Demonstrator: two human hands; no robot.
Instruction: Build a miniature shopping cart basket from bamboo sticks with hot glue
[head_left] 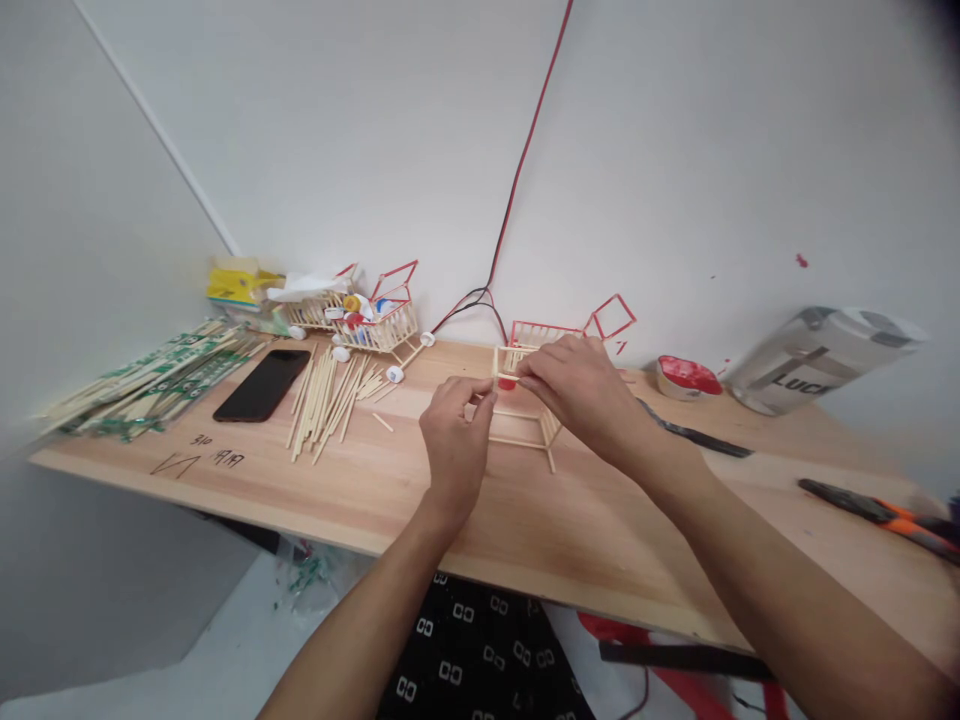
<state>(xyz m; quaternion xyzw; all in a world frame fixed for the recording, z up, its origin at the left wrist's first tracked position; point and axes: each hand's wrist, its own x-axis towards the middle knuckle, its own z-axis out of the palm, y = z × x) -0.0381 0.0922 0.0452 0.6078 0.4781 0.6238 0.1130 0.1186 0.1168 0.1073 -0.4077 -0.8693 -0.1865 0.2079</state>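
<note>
A small frame of thin wooden sticks (520, 445) stands at the middle of the table, partly hidden behind my hands. My left hand (456, 435) pinches its upper left corner between thumb and fingers. My right hand (571, 388) is closed, its fingertips pinching a short wooden stick (510, 377) against the top of the frame. Just behind my hands, a stick basket with a red rim (546, 327) and a red square handle (614, 316) stands near the wall. How the joints meet under my fingers is hidden.
Loose sticks (322, 400) and a black phone (262, 385) lie left, beside packaged chopsticks (161, 380). Miniature carts (386, 325) with white wheels stand behind. On the right are a red-stained bowl (688, 376), a dark blade-like strip (697, 435), a LUCE-labelled container (814, 365) and orange-black pliers (885, 512).
</note>
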